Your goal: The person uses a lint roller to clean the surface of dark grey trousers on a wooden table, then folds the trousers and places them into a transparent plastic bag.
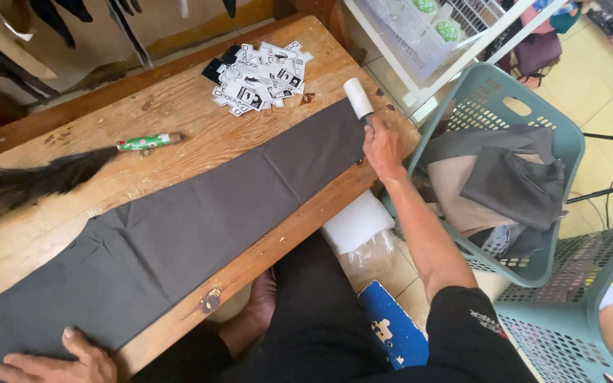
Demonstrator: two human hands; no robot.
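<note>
Lint roller [358, 97] clenched in right hand [383, 147], white head resting on far end of dark grey trouser leg [200, 227] spread along wooden table [179, 106]. Left hand [58, 362] flat, fingers released, pressing near end of fabric. Beyond roller: pile of paper tags [262, 76]. Feather duster [58, 174] beside cloth.

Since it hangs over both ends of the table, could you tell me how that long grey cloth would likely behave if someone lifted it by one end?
The grey cloth would probably droop limply: it lies flat on the wooden table with soft creases. It looks thin, so likely light. The left hand pressing one end while the right hand works the lint roller suggests it slides easily.
</note>
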